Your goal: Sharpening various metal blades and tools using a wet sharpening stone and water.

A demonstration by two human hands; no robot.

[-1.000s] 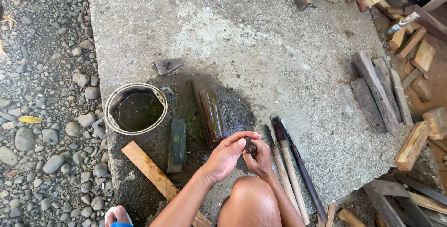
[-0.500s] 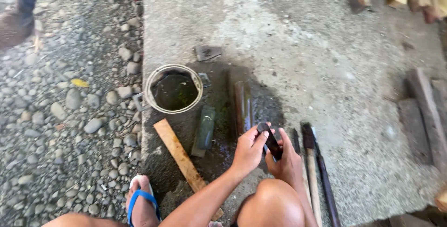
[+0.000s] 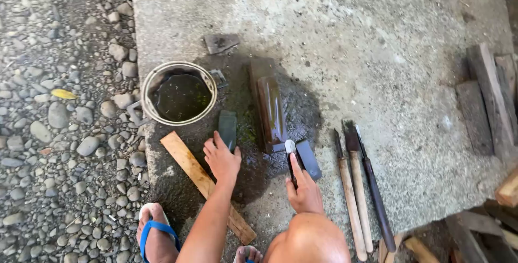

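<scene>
Parted since half a second ago: left hand (image 3: pixel 222 158) now spread flat beside small dark stone (image 3: pixel 227 128), lower centre; right hand (image 3: pixel 304 190) gripping short blade (image 3: pixel 291 158) against wet sharpening block (image 3: pixel 270 106). Bare concrete slab (image 3: pixel 377 42) upper right; water tin (image 3: pixel 179 92), plank (image 3: pixel 202 182), chisels (image 3: pixel 359 187) nearby.

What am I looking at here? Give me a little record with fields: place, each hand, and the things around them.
Place: a wet patch on a concrete slab beside gravel.
Left hand: left hand, fingers spread, touching a small dark stone.
Right hand: right hand presses a small blade against the slab, next to a flat dark block.
Sharpening stone: a long brown wet stone lies ahead of both hands.
Water: a round tin holding dark water.
Nearby: a wooden slat and long-handled tools.
</scene>
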